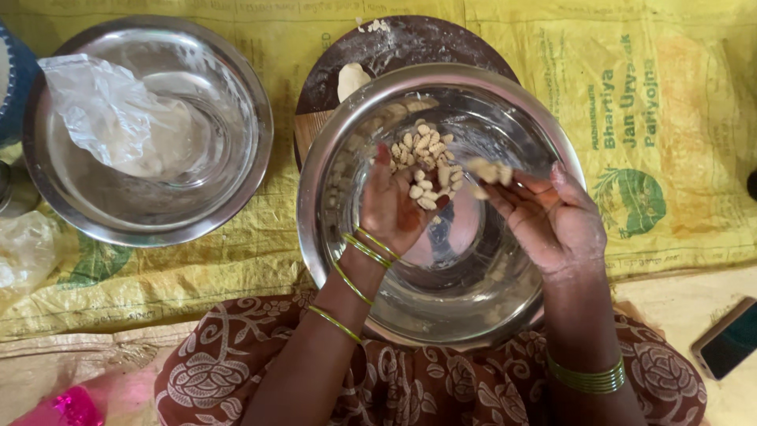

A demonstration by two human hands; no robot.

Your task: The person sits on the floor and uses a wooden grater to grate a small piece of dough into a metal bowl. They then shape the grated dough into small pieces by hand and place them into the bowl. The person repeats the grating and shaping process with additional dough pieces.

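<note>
Left hand [392, 207]: palm up over the steel bowl [331, 197], fingers loosely cupped, holding a heap of small ridged dough pieces [426, 158].
Right hand [552, 221]: just beside it, floured fingertips pinched on a pale dough lump [489, 170].
Both forearms enter from the lap, bangles at the wrists.
Bowl rim overlaps a round dark board [394, 47] behind.
Second steel bowl [252, 134], with plastic bag [110, 110], sits near on the left, rims apart.
Yellow sack mat [670, 95] lies open to the right; phone [729, 338] at the lower right edge.
</note>
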